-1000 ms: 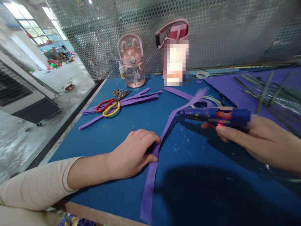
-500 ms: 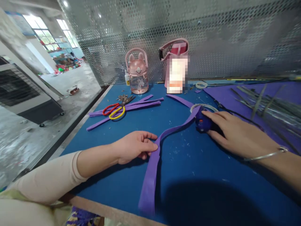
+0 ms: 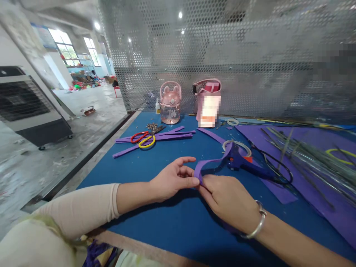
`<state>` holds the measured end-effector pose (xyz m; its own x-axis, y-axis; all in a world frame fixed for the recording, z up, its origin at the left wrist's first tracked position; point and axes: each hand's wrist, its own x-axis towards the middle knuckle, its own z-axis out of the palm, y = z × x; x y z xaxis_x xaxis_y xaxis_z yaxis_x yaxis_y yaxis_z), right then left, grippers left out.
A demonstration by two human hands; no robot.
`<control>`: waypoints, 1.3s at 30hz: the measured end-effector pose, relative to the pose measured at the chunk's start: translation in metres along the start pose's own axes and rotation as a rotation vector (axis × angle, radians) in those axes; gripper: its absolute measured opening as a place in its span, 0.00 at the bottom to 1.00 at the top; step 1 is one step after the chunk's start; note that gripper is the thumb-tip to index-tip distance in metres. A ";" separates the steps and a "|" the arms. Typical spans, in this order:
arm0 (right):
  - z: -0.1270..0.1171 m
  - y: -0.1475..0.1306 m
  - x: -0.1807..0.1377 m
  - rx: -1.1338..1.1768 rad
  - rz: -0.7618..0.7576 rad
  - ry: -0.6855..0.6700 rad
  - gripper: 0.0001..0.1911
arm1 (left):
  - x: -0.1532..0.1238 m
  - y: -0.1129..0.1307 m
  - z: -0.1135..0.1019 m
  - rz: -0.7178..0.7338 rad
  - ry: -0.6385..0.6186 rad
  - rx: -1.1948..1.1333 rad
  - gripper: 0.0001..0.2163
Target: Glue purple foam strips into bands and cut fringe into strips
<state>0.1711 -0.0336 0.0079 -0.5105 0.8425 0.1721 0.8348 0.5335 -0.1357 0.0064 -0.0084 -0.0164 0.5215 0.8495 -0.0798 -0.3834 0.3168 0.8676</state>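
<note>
A purple foam strip [image 3: 213,162] arches up off the blue table mat [image 3: 172,218] at the centre. My left hand [image 3: 174,180] pinches its near end between thumb and fingers. My right hand [image 3: 226,198], with a silver bangle on the wrist, meets it there and also pinches the strip. A blue glue gun [image 3: 246,165] lies on the mat just behind the strip, with its black cord [image 3: 278,170] looping to the right.
Red and yellow scissors [image 3: 143,138] lie on several purple strips [image 3: 164,135] at the back left. A pink bottle [image 3: 170,104] and a pink bag [image 3: 207,100] stand by the perforated metal screen. Green stems [image 3: 308,155] cover a purple sheet [image 3: 328,193] on the right.
My right hand put the glue gun down on the mat and came over to the strip beside my left hand. The strip now bends up into an arch.
</note>
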 end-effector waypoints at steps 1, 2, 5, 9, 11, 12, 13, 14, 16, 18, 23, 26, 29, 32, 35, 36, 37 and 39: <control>0.001 0.001 -0.003 -0.044 -0.021 0.018 0.16 | 0.000 0.002 -0.001 -0.013 -0.029 0.045 0.33; 0.001 0.003 -0.006 -0.086 -0.050 0.029 0.13 | 0.000 0.003 -0.002 -0.032 -0.053 0.085 0.36; 0.002 0.004 -0.015 -0.172 -0.166 0.024 0.10 | -0.001 0.004 0.000 -0.078 -0.078 0.148 0.38; 0.004 0.009 -0.020 -0.202 -0.226 0.055 0.13 | 0.002 0.010 0.003 0.014 0.008 0.079 0.23; 0.003 0.017 -0.018 -0.180 -0.226 0.107 0.15 | 0.006 0.020 -0.003 0.072 0.070 -0.039 0.17; 0.002 0.021 -0.016 -0.162 -0.225 0.137 0.16 | 0.009 0.025 -0.007 0.086 0.091 -0.097 0.16; 0.001 0.026 -0.014 -0.144 -0.224 0.169 0.18 | 0.012 0.032 -0.013 0.091 0.098 -0.139 0.16; -0.001 0.030 -0.012 -0.129 -0.220 0.200 0.19 | 0.015 0.038 -0.019 0.091 0.091 -0.163 0.17; -0.005 0.034 -0.009 -0.111 -0.198 0.253 0.18 | 0.020 0.048 -0.029 0.087 0.069 -0.192 0.17; -0.007 0.034 -0.007 -0.105 -0.174 0.278 0.17 | 0.024 0.055 -0.035 0.081 0.069 -0.217 0.16; -0.011 0.026 -0.005 -0.053 -0.136 0.290 0.17 | 0.023 0.059 -0.033 0.112 0.082 -0.222 0.12; -0.010 0.023 -0.005 -0.004 -0.116 0.336 0.16 | 0.017 0.051 -0.027 0.111 0.055 -0.256 0.12; -0.009 0.017 -0.005 0.034 -0.082 0.383 0.16 | 0.011 0.034 -0.017 0.009 -0.036 -0.143 0.25; -0.005 0.009 -0.005 0.071 -0.069 0.387 0.16 | 0.007 0.015 -0.005 0.007 -0.084 0.074 0.31; 0.001 0.001 -0.004 0.103 -0.052 0.379 0.17 | 0.007 0.005 0.003 0.099 0.035 0.171 0.23; 0.003 0.000 -0.003 0.111 -0.041 0.378 0.17 | 0.008 0.003 0.004 0.126 0.080 0.180 0.22; 0.004 -0.001 -0.003 0.118 -0.027 0.376 0.18 | 0.008 0.003 0.003 0.151 0.116 0.185 0.22; 0.006 -0.003 -0.003 0.131 0.007 0.376 0.18 | 0.009 0.004 0.002 0.187 0.152 0.202 0.22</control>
<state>0.1693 -0.0372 0.0016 -0.3735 0.7733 0.5124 0.7922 0.5532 -0.2574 0.0108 0.0001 -0.0128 0.3305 0.9433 0.0315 -0.2951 0.0716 0.9528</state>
